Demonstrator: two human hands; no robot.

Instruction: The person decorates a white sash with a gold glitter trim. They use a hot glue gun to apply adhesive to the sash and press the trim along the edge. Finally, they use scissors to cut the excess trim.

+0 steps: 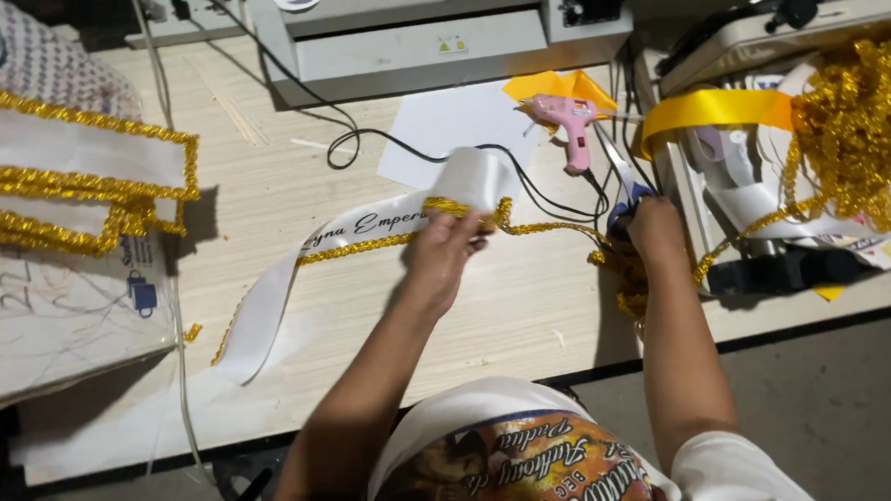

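left hand [444, 253] pinches white satin sash [364, 229] with gold sequin trim [555, 231] on pale wooden table [293, 187] | right hand [653, 226] closed on blue-handled scissors [618, 188] beside pink glue gun [572, 125] | risk: blades likely nick sash if trim slackens

A small yellow warning label [451, 46] sits on the grey machine [407, 52].

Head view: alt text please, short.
A person's left hand holds a white ribbon sash edged with gold trim on a wooden table; the right hand grips scissors beside a pink glue gun.
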